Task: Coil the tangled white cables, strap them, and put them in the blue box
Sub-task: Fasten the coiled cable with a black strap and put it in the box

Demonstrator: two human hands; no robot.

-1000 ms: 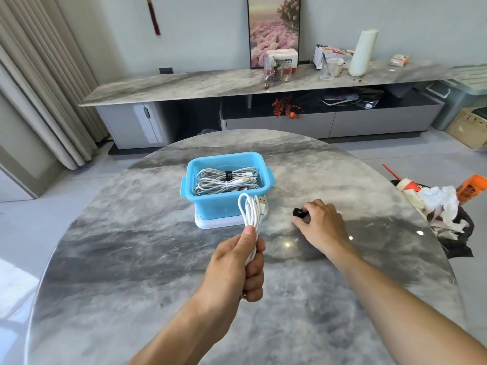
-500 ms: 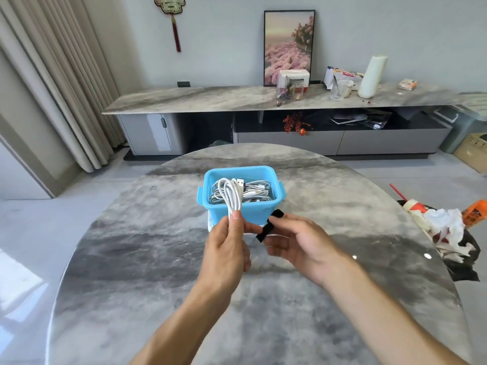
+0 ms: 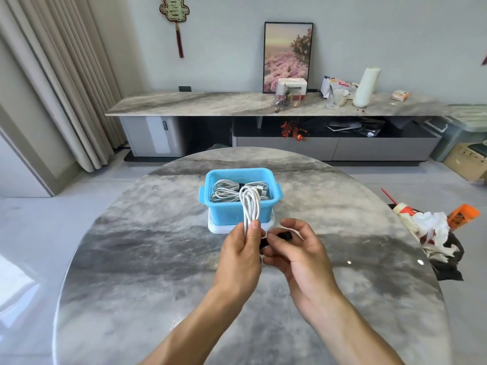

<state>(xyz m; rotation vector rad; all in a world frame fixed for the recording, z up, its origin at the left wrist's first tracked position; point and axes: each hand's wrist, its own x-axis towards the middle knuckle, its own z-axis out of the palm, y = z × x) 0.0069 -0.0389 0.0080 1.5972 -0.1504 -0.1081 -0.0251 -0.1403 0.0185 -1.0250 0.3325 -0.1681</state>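
Gripping the coiled white cable [image 3: 251,204] upright between thumb and fingers, the left hand [image 3: 241,255] meets the right hand [image 3: 296,252], which pinches a black strap [image 3: 283,236] beside it, blue box [image 3: 232,216] of strapped coils just beyond.

Home living room.
Round marble-look table [image 3: 131,259]; long low media console [image 3: 263,101] with matching top along the wall; framed flower picture [image 3: 288,56]; red-tasselled wall ornament [image 3: 175,19]; beige floor-length curtains [image 3: 52,75]; household clutter on the console; pale tiled floor [image 3: 39,206].
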